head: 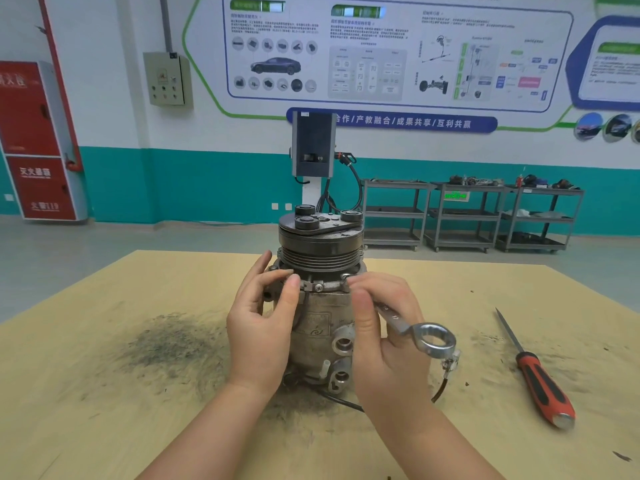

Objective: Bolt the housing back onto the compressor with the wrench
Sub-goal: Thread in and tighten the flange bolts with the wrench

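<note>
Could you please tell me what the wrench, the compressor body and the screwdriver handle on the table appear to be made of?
Wrench: bright polished metal, probably chromed steel, judging by its mirror-like glints. Compressor body: dull, stained grey metal with a rough surface, seemingly cast aluminium, though the alloy cannot be confirmed. Screwdriver handle: red and black, smooth with a soft sheen, likely plastic with rubbery grip inserts.

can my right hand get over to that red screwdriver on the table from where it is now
Probably yes: nothing lies between the right hand and the screwdriver but bare table. The hand already grips the wrench, though, so it isn't free.
</note>
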